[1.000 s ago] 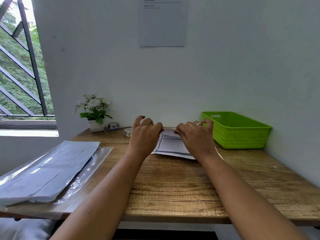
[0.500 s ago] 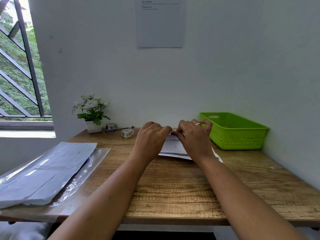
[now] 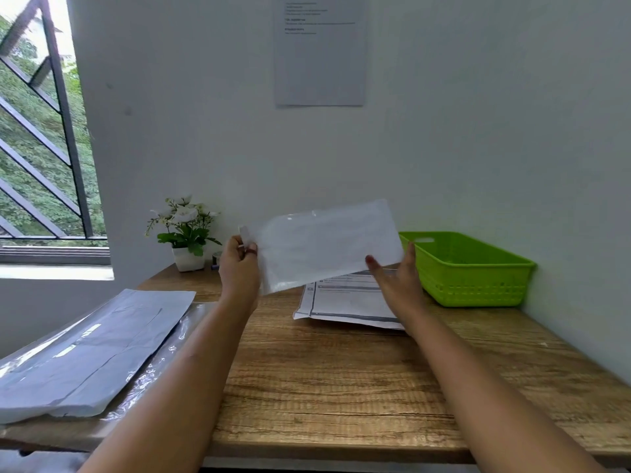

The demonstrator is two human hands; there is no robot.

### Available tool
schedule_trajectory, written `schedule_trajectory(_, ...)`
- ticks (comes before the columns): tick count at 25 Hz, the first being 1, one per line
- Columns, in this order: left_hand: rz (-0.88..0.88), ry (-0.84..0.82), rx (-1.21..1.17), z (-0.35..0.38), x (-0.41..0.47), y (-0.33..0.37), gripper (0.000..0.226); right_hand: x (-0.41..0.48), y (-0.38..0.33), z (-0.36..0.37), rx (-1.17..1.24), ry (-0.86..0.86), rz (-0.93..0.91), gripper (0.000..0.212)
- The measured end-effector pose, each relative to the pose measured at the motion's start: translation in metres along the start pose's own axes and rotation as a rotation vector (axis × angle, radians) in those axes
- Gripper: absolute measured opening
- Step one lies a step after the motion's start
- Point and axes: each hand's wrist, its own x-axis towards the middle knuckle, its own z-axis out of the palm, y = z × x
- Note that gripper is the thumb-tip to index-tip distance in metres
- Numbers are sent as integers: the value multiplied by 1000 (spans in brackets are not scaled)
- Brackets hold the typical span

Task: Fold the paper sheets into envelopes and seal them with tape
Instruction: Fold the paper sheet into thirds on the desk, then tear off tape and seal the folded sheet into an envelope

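A folded white paper (image 3: pixel 327 244) hangs tilted in the air above the back of the wooden table (image 3: pixel 324 377). My left hand (image 3: pixel 239 268) pinches its left edge, and a small pale tab sticks up by the fingers. My right hand (image 3: pixel 396 278) is at the paper's lower right corner, fingers straight and spread, the thumb in front of the sheet. Under the hands a printed sheet (image 3: pixel 345 302) with dark lines lies flat on the table.
A green plastic basket (image 3: pixel 474 271) stands at the back right against the wall. A stack of white sheets on clear plastic wrap (image 3: pixel 92 343) overhangs the table's left side. A small flower pot (image 3: pixel 186 233) and a tape roll (image 3: pixel 216 257) sit at the back left.
Both hands were close together, pressing the paper on the table. They have moved apart and lifted the folded paper up, uncovering the printed sheet beneath.
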Motion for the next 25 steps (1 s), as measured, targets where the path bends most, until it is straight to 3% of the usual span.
schedule_trajectory(2,-143,-55,-32,-1,1,-1,15,4,-4,-4,295,69,99,89)
schedule_trajectory(4,-257,-87,5,-3,5,-3,15,8,-6,-13,489,157,189,55)
schedule_trajectory(6,-404,-106,65,-8,11,-8,18,9,-8,-26,512,190,272,9)
schedule_trajectory(7,-494,-122,80,-11,13,-9,21,9,-6,-31,483,151,307,6)
schedule_trajectory(9,-627,-151,114,-14,15,-11,30,9,-1,-40,345,47,358,15)
schedule_trajectory(12,-647,-206,300,-16,16,-14,44,10,8,-45,-33,43,319,13)
schedule_trajectory(15,-487,-279,642,-17,16,-24,44,10,9,-46,-383,-1,271,11)
schedule_trajectory(19,-290,-331,1122,-16,9,-22,47,9,13,-43,-725,-126,262,29)
schedule_trajectory(25,-96,-244,1158,-18,6,-20,40,3,11,-33,-860,-131,186,28)
